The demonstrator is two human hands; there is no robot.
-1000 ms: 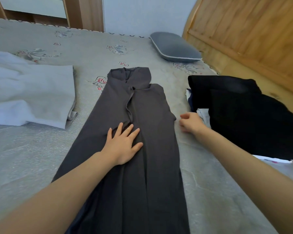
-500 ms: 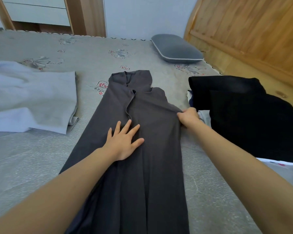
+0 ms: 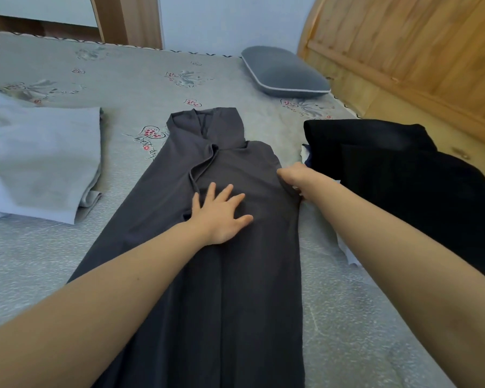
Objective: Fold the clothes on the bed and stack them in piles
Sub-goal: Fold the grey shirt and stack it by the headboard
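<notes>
While the left hand (image 3: 221, 217) lies flat with fingers spread on the dark grey trousers (image 3: 224, 275), the right hand (image 3: 294, 177) curls over the trousers' right edge and pinches the cloth there. These trousers stretch lengthwise down the middle of the bed (image 3: 137, 79), waistband toward the far edge, legs running off the near edge of the view — one leg appears folded over the other. A drawstring (image 3: 199, 175) trails from the waist toward the left hand.

To the left, well apart from the trousers, sits a pile of light grey and white clothes (image 3: 37, 161). To the right, just beside the right hand, lies a heap of black clothes (image 3: 403, 177) with bits of white cloth (image 3: 347, 253) showing under its edge (what garments these are I cannot tell). The right forearm crosses in front of that heap's near-left side.

At the bed's far right corner rests a grey pillow (image 3: 283, 71), against a wooden headboard (image 3: 403, 51). Beyond the far edge stand a wall and wooden furniture (image 3: 129, 21).
</notes>
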